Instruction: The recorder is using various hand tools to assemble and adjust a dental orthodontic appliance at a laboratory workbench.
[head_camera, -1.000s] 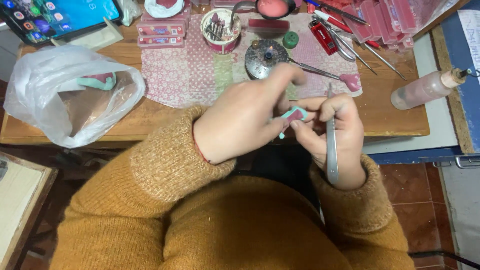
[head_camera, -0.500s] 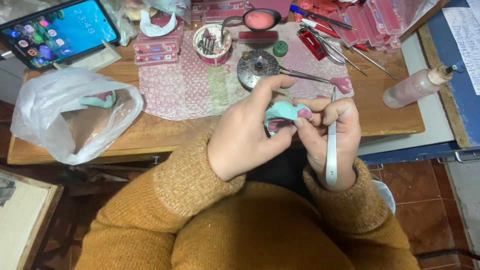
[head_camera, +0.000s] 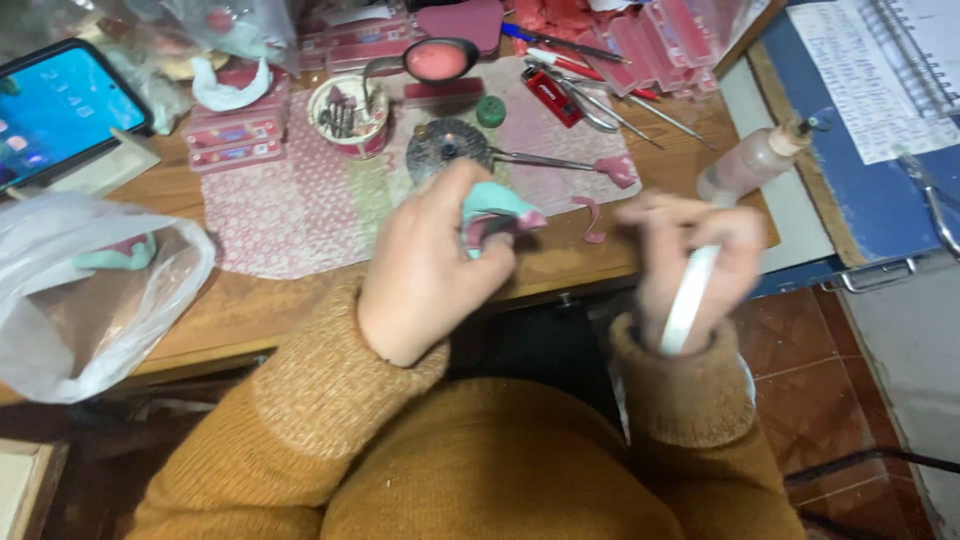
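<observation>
One teal piece (head_camera: 492, 212) between left fingers (head_camera: 455, 215)

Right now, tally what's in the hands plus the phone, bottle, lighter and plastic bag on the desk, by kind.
Teal and pink piece, in left hand: 1
White stick tool, in right hand: 1
Phone: 1
Squeeze bottle: 1
Red lighter: 1
Clear plastic bag: 1
Total: 6

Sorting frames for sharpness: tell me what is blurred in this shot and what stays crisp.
Head view: the right hand and its white tool are smeared by motion; the left hand with the teal piece is slightly soft; the phone screen glows brightly; the desk clutter reads fairly crisp.
</observation>
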